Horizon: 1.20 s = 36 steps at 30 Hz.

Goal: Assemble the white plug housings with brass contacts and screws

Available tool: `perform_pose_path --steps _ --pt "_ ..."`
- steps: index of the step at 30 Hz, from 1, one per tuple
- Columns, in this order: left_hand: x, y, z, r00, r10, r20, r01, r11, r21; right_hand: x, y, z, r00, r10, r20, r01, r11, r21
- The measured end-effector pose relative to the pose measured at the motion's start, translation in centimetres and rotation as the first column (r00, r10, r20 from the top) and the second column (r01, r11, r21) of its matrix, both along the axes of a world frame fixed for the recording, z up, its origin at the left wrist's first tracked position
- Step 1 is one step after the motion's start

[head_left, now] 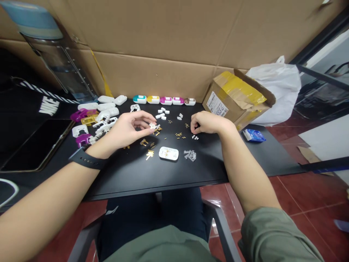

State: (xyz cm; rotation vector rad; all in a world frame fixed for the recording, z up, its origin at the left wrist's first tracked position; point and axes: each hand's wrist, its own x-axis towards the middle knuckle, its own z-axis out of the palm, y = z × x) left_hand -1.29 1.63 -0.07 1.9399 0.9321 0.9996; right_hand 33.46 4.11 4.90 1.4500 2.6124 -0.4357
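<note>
Fingers of my left hand [131, 127] pinch a small white part [152, 126].
My right hand [207, 122] curls beside tiny pale bits [195, 137], its grip hidden; holding anything, I cannot tell.

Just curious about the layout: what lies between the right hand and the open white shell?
In the head view, tiny brass-coloured pieces lie scattered between the right hand and the white shell, with small white bits close by the hand.

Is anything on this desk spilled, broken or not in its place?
Nothing looks clearly spilled or broken. The gold parts and clear pieces lie loose, but in separate small groups. Only the cardboard box stands out: it sits at an angle, with a top flap raised, unlike the neat row of cases.
</note>
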Motion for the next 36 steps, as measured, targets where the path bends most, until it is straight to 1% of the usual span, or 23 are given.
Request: perform_pose_path --steps 5,7,10,13,16,18,19,22,24,26,27,28,32,36 --pt "0.1 0.0 0.1 1.000 0.003 0.017 -0.002 1.000 -0.023 -0.4 0.0 -0.3 1.000 0.013 0.020 -0.013 1.000 0.009" --pt "0.1 -0.1 0.0 1.000 -0.002 0.031 0.003 1.000 -0.031 -0.4 -0.1 -0.4 0.999 0.037 0.000 -0.036 0.999 0.038" --pt "0.2 -0.1 -0.1 0.999 -0.010 0.039 0.011 1.000 -0.030 -0.8 -0.4 -0.4 0.992 0.092 -0.091 -0.077 0.985 0.153" --pt "0.4 -0.3 0.0 0.999 -0.023 0.040 0.024 0.999 -0.027 -2.1 -1.3 -0.1 0.968 0.153 -0.200 -0.097 0.959 0.266" --pt "0.7 -0.9 0.2 0.999 -0.027 0.042 0.028 0.999 -0.029 -4.1 -2.6 0.1 0.917 0.236 -0.322 -0.135 0.942 0.306" --pt "0.8 -1.2 0.4 0.999 -0.023 0.040 0.025 0.999 -0.027 -5.5 -3.5 0.0 0.872 0.304 -0.385 -0.148 0.911 0.384" --pt "0.9 -1.3 0.4 0.999 -0.025 0.042 0.026 0.999 -0.024 -6.1 -3.9 -0.2 0.842 0.350 -0.411 -0.152 0.885 0.441" --pt "0.9 -1.3 0.4 0.997 -0.045 0.067 0.046 0.999 -0.012 -7.7 -4.6 -1.1 0.771 0.421 -0.478 -0.091 0.815 0.572" --pt "0.9 -1.3 0.3 0.995 -0.055 0.087 0.056 0.998 -0.007 -8.6 -4.8 -2.0 0.745 0.461 -0.483 -0.069 0.773 0.631" --pt "1.0 -1.3 0.2 0.994 -0.057 0.095 0.057 0.998 0.004 -9.2 -4.8 -3.0 0.704 0.522 -0.482 -0.053 0.715 0.697" --pt "1.1 -1.3 0.2 0.994 -0.057 0.095 0.056 0.998 0.013 -9.4 -4.8 -3.4 0.696 0.536 -0.478 -0.041 0.695 0.718" --pt "1.2 -1.4 0.1 0.994 -0.056 0.095 0.054 0.998 0.024 -9.6 -4.8 -3.7 0.704 0.528 -0.475 -0.021 0.684 0.729" --pt "1.4 -1.5 0.0 0.994 -0.050 0.101 0.046 0.998 0.044 -10.1 -4.8 -4.5 0.779 0.450 -0.436 0.042 0.658 0.752" --pt "1.4 -1.5 0.0 0.994 -0.044 0.103 0.039 0.998 0.052 -10.2 -4.9 -4.6 0.799 0.450 -0.397 0.046 0.614 0.788"
